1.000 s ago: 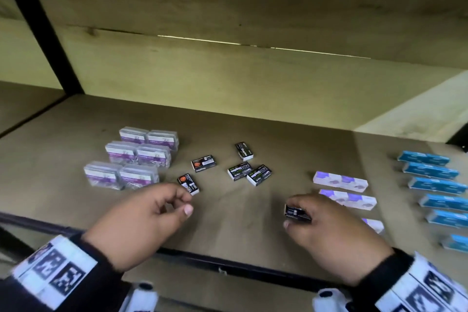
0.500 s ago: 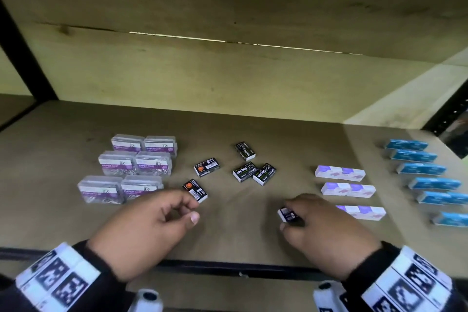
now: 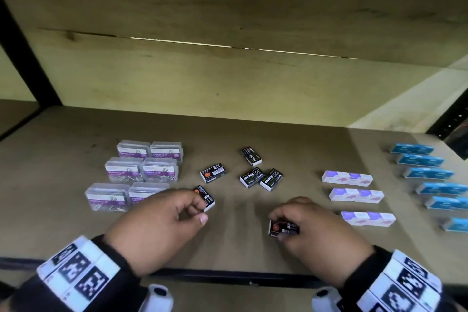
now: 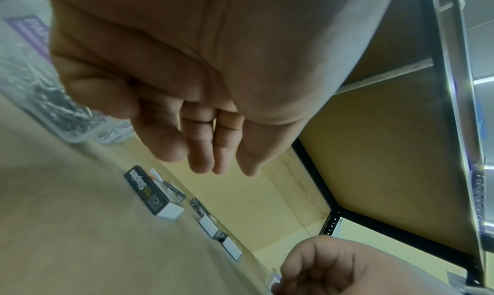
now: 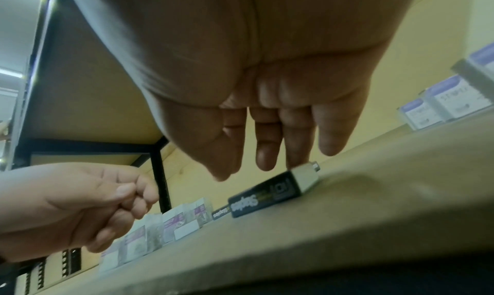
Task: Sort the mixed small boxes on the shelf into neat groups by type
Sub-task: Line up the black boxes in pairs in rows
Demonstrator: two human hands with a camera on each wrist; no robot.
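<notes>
The right hand (image 3: 314, 228) pinches a small black box (image 3: 283, 227) between thumb and fingers, low over the shelf (image 3: 240, 243) near its front edge. The box sits at the fingertips, its orange dot facing up. In the right wrist view its side reads "Staples".

The left hand (image 3: 162, 225) has its fingers curled, thumb near the forefinger. Its fingertips are at a second black box (image 3: 205, 197), which lies on the shelf. I cannot tell if they hold it or only touch it.

Four more black boxes (image 3: 253, 172) lie loose between the hands and the back wall; three show "Staples". On the left stand six clear cases (image 3: 141, 172) with purple labels "PAPER CLIP", in pairs. On the right lie three white-purple boxes (image 3: 354, 195), then a column of blue boxes (image 3: 430, 175); their print is too small to read.
</notes>
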